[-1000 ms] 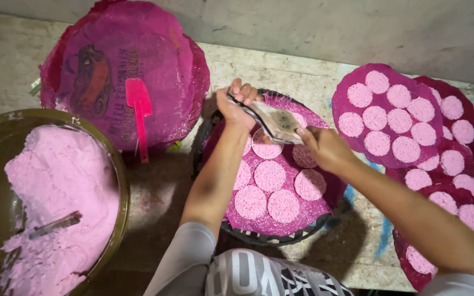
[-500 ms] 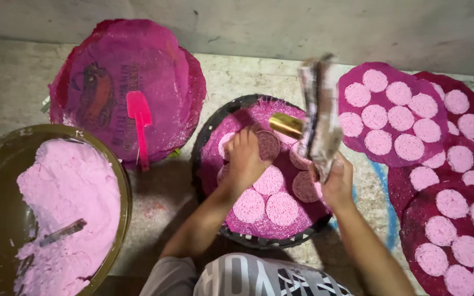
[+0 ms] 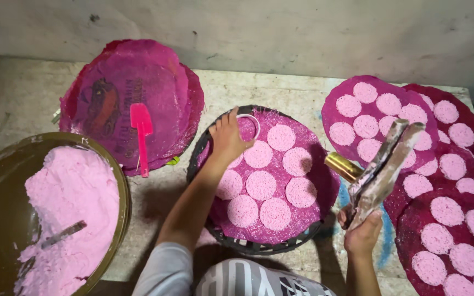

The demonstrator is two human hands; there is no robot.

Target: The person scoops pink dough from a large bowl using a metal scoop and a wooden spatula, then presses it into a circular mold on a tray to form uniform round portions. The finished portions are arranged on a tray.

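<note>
Left hand presses flat on the ring mould; right hand grips metal tongs. Ring should sit level beside neighbouring discs.

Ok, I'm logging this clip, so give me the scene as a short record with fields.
left hand: on a ring mould in the middle tray
right hand: holds a flat scraper, raised beside the tray
tray contents: round pink cakes on a magenta cloth
left side: bowl of pink flour, pink spatula
right side: filled cloths
</note>
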